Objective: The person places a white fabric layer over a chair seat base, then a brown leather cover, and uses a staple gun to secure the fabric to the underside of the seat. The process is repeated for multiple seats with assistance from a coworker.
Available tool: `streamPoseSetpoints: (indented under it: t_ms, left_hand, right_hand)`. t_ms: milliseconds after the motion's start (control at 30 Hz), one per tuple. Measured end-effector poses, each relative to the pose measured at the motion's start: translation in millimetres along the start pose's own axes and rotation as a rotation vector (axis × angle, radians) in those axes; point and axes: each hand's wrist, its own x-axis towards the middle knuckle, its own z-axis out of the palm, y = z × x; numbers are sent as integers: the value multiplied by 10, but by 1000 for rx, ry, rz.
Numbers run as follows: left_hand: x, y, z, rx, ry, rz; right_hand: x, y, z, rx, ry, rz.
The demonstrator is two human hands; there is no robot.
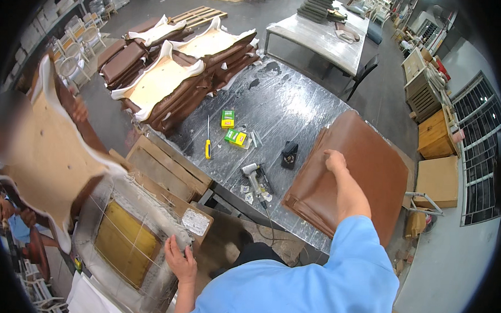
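My left hand [180, 263] lies with fingers stretched out on the edge of a grey wrapped block [163, 219], which has a yellowish panel [125, 243] and strings across it. At the right, my right hand [335, 161] is on a stack of brown leather sheets [366, 171]; its fingers are bent together at the top sheet near the stack's left side. An air stapler [253, 177] with a hose lies on the metal-topped table [285, 102] between my hands. Near it are a black holder [288, 154], a yellow-handled screwdriver [208, 147] and two green-yellow boxes [227, 119].
At the left, another person's blurred hand [80, 109] is beside a raised upholstered panel [52, 144] with white padded edges. Similar brown covered panels [165, 76] are piled at the table's far left. Cardboard boxes [436, 182] stand along the right wall. A second table [321, 40] is farther back.
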Motion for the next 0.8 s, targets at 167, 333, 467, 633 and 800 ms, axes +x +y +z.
streamPoseSetpoints:
  t_ms: [167,333,467,633,800]
  left_hand:
    - [-53,60,-50,118,39,-62]
    - [17,18,-62,127,27,-31]
    - [109,61,-135,42,66,-68]
    - [-41,89,-277,71,69,-124]
    - [-120,66,-349,50,50,-122]
  right_hand:
    - [215,-175,-72,-254,-352,-311]
    - [448,-157,-120,-509,-383,-607]
    - [518,-129,-230,-688,-490,-522]
    - [483,-486,-217,-839,-487,-557]
    - [134,-573,-460,-150,-536,112]
